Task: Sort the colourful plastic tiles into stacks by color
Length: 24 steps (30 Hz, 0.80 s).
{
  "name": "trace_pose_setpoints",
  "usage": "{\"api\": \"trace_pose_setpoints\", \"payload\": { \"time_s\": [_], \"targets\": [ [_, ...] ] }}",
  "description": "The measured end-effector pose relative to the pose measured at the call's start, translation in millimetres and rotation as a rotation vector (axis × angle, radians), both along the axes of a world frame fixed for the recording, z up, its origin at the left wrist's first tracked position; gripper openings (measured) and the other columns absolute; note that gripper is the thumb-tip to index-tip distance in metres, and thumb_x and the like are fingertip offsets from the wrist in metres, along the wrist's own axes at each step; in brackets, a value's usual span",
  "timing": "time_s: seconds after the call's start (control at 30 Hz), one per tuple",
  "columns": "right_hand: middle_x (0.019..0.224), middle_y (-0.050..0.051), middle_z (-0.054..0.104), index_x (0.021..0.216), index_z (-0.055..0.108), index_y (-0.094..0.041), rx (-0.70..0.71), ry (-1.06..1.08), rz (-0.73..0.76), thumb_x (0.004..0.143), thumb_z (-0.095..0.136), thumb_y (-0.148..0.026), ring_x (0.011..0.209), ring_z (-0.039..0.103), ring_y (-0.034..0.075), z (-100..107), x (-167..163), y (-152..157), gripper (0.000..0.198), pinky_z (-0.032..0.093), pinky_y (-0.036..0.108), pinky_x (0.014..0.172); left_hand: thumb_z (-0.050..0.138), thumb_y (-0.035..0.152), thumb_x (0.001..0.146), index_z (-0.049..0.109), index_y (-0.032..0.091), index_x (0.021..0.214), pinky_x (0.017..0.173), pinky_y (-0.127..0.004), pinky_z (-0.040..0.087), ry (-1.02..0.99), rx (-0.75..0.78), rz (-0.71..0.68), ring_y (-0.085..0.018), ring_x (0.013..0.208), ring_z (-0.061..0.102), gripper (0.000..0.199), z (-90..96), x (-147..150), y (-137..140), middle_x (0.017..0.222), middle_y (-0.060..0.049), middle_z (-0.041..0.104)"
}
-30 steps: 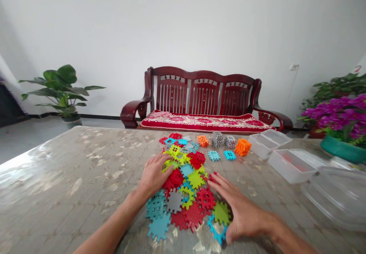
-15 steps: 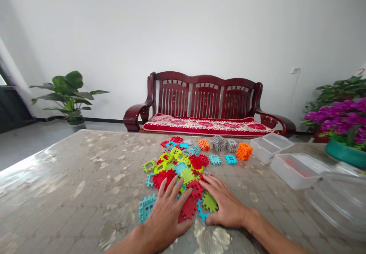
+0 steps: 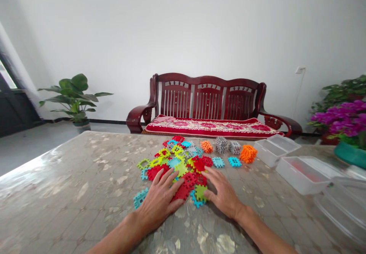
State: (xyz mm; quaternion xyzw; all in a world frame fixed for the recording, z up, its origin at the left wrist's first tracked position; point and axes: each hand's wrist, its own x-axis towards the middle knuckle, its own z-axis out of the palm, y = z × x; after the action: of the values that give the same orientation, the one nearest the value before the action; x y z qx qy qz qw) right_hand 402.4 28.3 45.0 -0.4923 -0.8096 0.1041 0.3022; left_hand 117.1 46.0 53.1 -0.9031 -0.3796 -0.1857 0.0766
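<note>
A loose heap of toothed plastic building tiles in red, lime, blue and grey lies in front of me. My left hand (image 3: 161,195) rests with fingers spread over the near left of the heap, across red tiles (image 3: 181,193). At the near right, my right hand (image 3: 223,192) has its fingers apart, its thumb by a green tile (image 3: 200,192) that overlaps a blue tile (image 3: 197,201). Left of my left hand lies a teal tile (image 3: 140,198). A lime tile (image 3: 180,169) sits mid-heap. Parts of the heap under my fingers are hidden.
Stacked grey tiles (image 3: 221,145), orange tiles (image 3: 248,153) and single blue tiles (image 3: 235,161) stand right of the heap. Clear plastic boxes (image 3: 300,181) and a flowerpot (image 3: 347,154) are at the right of the table (image 3: 94,185). Beyond is a wooden bench (image 3: 207,97).
Both hands have moved forward over the heap, the right one shifting a little to the right. Near tiles, including the green and blue pair, have been pushed farther from me. The view has shifted slightly.
</note>
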Motion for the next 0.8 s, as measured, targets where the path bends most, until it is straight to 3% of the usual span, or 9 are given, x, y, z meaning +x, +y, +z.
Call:
{"api": "trace_pose_setpoints", "payload": {
  "time_s": [0.1, 0.2, 0.43, 0.53, 0.8],
  "targets": [
    [0.152, 0.013, 0.043, 0.142, 0.050, -0.022, 0.032, -0.011, -0.135, 0.096, 0.044, -0.056, 0.141, 0.037, 0.030, -8.7, 3.0, 6.6, 0.058, 0.031, 0.055, 0.116, 0.050, 0.048, 0.094, 0.058, 0.034, 0.134, 0.118, -0.052, 0.025, -0.077, 0.018, 0.107, -0.028, 0.137, 0.044, 0.044, 8.9, -9.5, 8.9, 0.142, -0.004, 0.058],
    [0.151, 0.015, 0.045, 0.141, 0.052, -0.020, 0.003, -0.046, -0.188, 0.097, 0.042, -0.055, 0.140, 0.039, 0.031, -14.8, 1.7, 11.1, 0.057, 0.033, 0.055, 0.115, 0.045, 0.042, 0.097, 0.062, 0.031, 0.129, 0.117, -0.053, 0.024, -0.146, -0.014, 0.313, -0.028, 0.136, 0.046, 0.038, 15.6, -27.5, 24.0, 0.140, -0.005, 0.061],
    [0.136, 0.010, 0.059, 0.132, 0.059, -0.023, 0.056, 0.104, -0.186, 0.101, 0.037, -0.044, 0.128, 0.053, 0.025, -14.5, 1.9, 11.8, 0.044, 0.041, 0.048, 0.111, 0.030, 0.037, 0.097, 0.060, 0.021, 0.132, 0.103, -0.045, 0.044, -0.306, -0.247, 0.823, -0.030, 0.121, 0.060, 0.048, 7.1, -83.0, 49.5, 0.133, -0.012, 0.065],
    [0.129, 0.009, 0.064, 0.128, 0.061, -0.024, 0.117, 0.147, -0.200, 0.101, 0.037, -0.041, 0.122, 0.057, 0.024, -14.4, 2.8, 12.8, 0.040, 0.045, 0.047, 0.107, 0.033, 0.036, 0.096, 0.062, 0.021, 0.130, 0.098, -0.043, 0.048, -0.341, -0.294, 0.873, -0.030, 0.118, 0.063, 0.048, 1.8, -91.5, 53.4, 0.131, -0.011, 0.066],
    [0.119, 0.009, 0.068, 0.121, 0.064, -0.022, 0.159, 0.107, -0.176, 0.101, 0.036, -0.036, 0.115, 0.061, 0.023, -11.3, -1.2, 10.6, 0.037, 0.048, 0.042, 0.103, 0.034, 0.040, 0.095, 0.064, 0.025, 0.127, 0.104, -0.045, 0.042, -0.288, -0.283, 0.817, -0.029, 0.123, 0.059, 0.046, -4.5, -88.0, 60.5, 0.132, -0.008, 0.066]
  ]
}}
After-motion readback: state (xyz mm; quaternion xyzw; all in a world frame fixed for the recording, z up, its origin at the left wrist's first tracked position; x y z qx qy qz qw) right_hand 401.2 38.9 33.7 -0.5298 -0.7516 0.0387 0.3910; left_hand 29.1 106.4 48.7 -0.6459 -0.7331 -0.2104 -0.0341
